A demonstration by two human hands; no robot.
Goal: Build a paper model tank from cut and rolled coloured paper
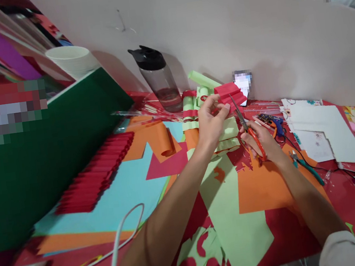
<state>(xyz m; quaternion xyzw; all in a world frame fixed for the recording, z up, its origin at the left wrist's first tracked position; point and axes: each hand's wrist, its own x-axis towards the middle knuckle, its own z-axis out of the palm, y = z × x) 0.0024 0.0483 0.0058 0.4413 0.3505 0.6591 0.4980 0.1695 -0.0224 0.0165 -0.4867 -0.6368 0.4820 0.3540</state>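
Observation:
My left hand (211,117) pinches a strip of folded red paper (231,94) at its lower edge. In my right hand (260,139) are orange-handled scissors (252,134), their blades pointing up beside the red paper. Whether the blades touch the paper, I cannot tell. Just behind and below my left hand sit rolled green paper tubes (188,104) with red bands. An orange paper sheet (263,189) with a jagged upper edge lies under my right wrist. Light green paper (238,221) stretches out between my forearms.
A dark-lidded bottle (160,80) stands by the white partition (216,27). On the left are a green box (51,145), pleated red paper (96,174) and a white cable (114,250). To the right lie a blue glue gun (277,125), pliers (308,167) and white cards (320,127).

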